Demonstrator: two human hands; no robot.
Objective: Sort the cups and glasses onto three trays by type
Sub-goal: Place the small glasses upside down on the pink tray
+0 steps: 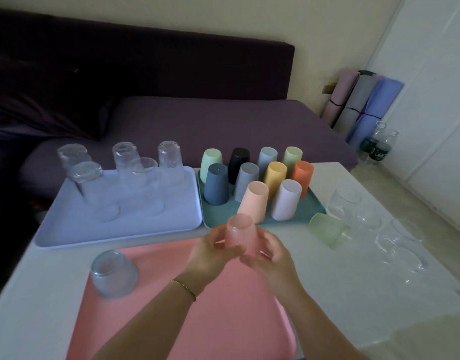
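Both hands hold a pink tinted glass (240,233) upside down above the pink tray (171,320): my left hand (210,252) grips its left side and my right hand (271,258) curls round its right side. A blue tinted glass (113,274) stands inverted on that tray's left edge. The lavender tray (68,224) carries several inverted clear tumblers (125,157). On the teal tray (213,222) stand several coloured plastic cups (253,201), upside down. A green tinted glass (326,232) lies on its side on the white table (353,294) beside several clear glasses (344,203).
A dark purple sofa (197,120) runs behind the table. Rolled mats (358,105) and plastic bottles (376,144) stand by the wall at the right. The table's right edge drops to the floor (405,190).
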